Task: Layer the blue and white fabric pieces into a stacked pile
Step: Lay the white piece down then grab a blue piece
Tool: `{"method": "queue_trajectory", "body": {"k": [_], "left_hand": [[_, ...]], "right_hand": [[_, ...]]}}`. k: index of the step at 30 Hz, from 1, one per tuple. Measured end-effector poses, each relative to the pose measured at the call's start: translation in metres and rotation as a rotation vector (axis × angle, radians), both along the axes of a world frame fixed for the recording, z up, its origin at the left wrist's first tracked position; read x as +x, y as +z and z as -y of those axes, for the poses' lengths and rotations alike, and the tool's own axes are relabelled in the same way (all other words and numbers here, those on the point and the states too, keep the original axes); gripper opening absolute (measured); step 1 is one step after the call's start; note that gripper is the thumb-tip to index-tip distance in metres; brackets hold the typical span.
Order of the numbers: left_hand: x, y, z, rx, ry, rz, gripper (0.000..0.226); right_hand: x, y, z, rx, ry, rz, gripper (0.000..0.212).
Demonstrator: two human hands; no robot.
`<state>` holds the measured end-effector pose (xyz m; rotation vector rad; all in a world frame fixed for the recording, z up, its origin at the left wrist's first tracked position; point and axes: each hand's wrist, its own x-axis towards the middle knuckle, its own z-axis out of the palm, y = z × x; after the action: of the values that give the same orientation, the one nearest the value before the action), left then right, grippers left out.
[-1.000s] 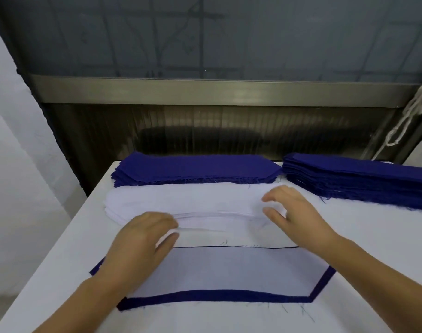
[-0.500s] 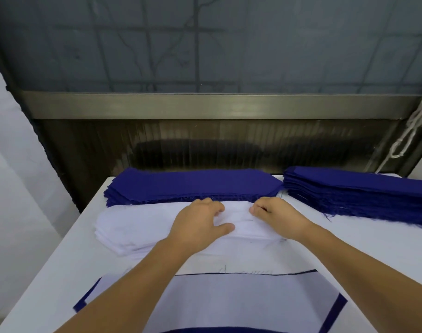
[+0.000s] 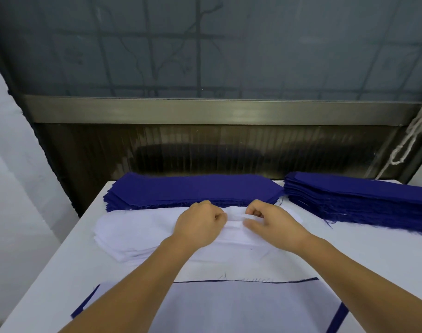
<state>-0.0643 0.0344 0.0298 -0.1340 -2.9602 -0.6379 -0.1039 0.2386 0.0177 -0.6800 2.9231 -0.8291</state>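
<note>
A stack of white fabric pieces (image 3: 135,230) lies across the middle of the white table (image 3: 61,280). My left hand (image 3: 199,223) and my right hand (image 3: 271,223) sit close together on its top, and both pinch the top white piece, which bunches between them. Behind the white stack lies a pile of blue pieces (image 3: 193,189). Near me lies the layered pile (image 3: 241,306), with a white piece on top and blue edges showing at its sides.
A second, thicker pile of blue pieces (image 3: 363,201) sits at the back right. A dark ribbed panel and a metal rail (image 3: 217,111) rise behind the table. A cord (image 3: 411,138) hangs at the far right.
My hands moved from the white stack's ends toward its middle and closed on the top piece. The view shifted forward, so the near pile sits lower in the frame.
</note>
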Motion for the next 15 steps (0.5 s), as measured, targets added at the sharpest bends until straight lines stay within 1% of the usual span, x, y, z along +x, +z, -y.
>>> {"method": "queue_trajectory", "body": {"k": [1,3,4,6,10,13,15], "left_hand": [[0.0,0.001,0.0,0.013,-0.003,-0.004,0.036],[0.003,0.001,0.002,-0.022,-0.003,-0.026,0.024],[0.005,0.0,0.005,-0.056,-0.003,-0.057,0.022],[0.008,-0.006,0.016,-0.117,0.008,-0.111,0.027],[0.031,-0.006,0.062,-0.207,0.072,-0.176,0.018],[0.057,0.002,0.1,-0.259,0.093,-0.168,0.024],[0.079,0.011,0.116,-0.299,0.083,-0.154,0.025]], "right_hand": [[-0.001,0.001,0.0,-0.037,-0.011,0.033,0.004],[-0.002,0.003,-0.001,-0.076,-0.011,0.065,0.008],[-0.003,0.005,-0.002,-0.079,-0.003,0.069,0.011],[-0.002,0.007,-0.004,-0.07,0.006,0.066,0.015],[0.005,0.009,-0.014,-0.042,-0.017,0.014,0.013],[0.021,0.012,-0.025,-0.041,-0.009,-0.113,0.011],[0.039,0.013,-0.035,-0.019,-0.008,-0.282,0.007]]}}
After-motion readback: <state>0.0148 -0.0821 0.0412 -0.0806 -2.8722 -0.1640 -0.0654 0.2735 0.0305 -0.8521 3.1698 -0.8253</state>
